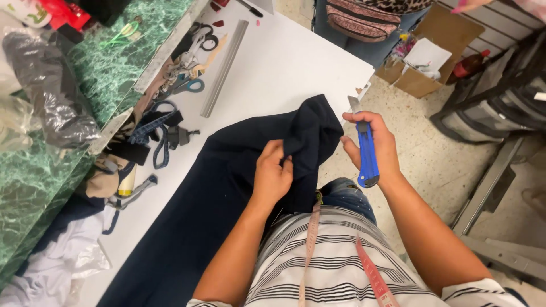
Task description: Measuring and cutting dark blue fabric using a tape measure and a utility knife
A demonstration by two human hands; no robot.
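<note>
Along the left edge, a green marbled counter (108, 74) ran beside your white table (284, 62), with crumpled clear plastic (40, 102) heaped on it. Next to it on the table lay a clutter of scissors (190, 85), dark straps (159, 133) and a long metal ruler (224, 68) set at a slant. Across the table from the near left corner toward the middle stretched the dark navy cloth (216, 199), its far end bunched up and lifted off the tabletop, just past the table's right edge. Your left hand (272, 176) gripped that bunched fold, fingers closed around the cloth, in front of your striped shirt (335, 267). A tape measure (311, 239) hung down over the shirt. Just right of the fold, your right hand (375, 145) was clenched around a blue box cutter (367, 153), its blade pointing up and away from you, close beside the cloth; you could not tell whether the blade touched it. Farther right, on the speckled floor, stood an open cardboard box (438, 51) with papers inside.
</note>
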